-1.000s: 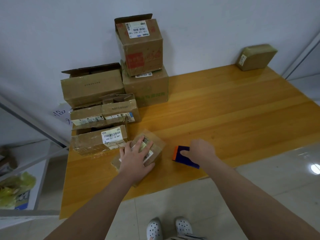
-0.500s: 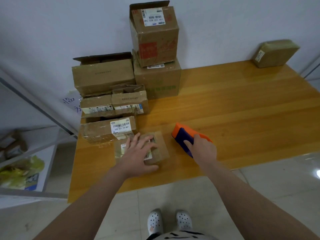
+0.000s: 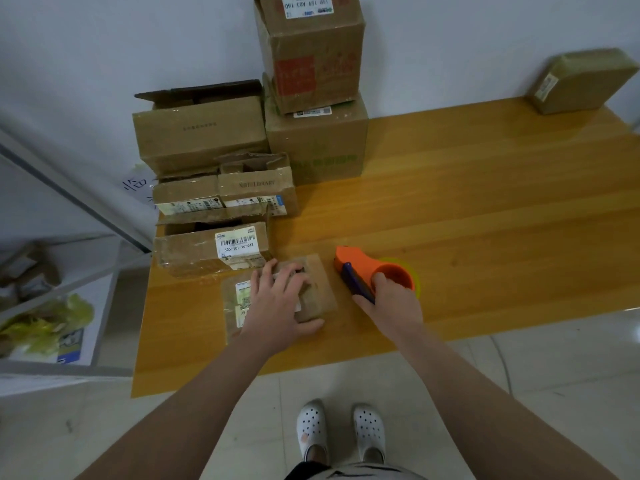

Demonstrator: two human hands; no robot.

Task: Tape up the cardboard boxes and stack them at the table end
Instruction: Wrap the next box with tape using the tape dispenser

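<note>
table [image 3: 485,209]: wood, smooth, varnished to a sheen
boxes [image 3: 201,133]: brown cardboard, matt, creased
tape [image 3: 187,259]: clear film, shiny, wrinkled
labels [image 3: 237,242]: white paper, matt
dispenser [image 3: 363,268]: orange and blue plastic, smooth
floor [image 3: 554,358]: pale tiles, glossy
clogs [image 3: 311,431]: white, perforated, plastic-looking

One camera rode on the person's head and looked forward and steeply down. Its wide lens bowed the table [image 3: 485,202], with the wall [image 3: 104,46] across the top and the floor [image 3: 536,393] along the bottom. The white shoes [image 3: 341,433] sat almost straight below. It was close in: both forearms reached up from the lower corners, the left hand [image 3: 277,303] on a small box [image 3: 322,289] and the right hand [image 3: 393,306] on the tape dispenser [image 3: 367,268] at mid-frame. The top box [image 3: 311,46] was cut off by the upper edge.
</note>
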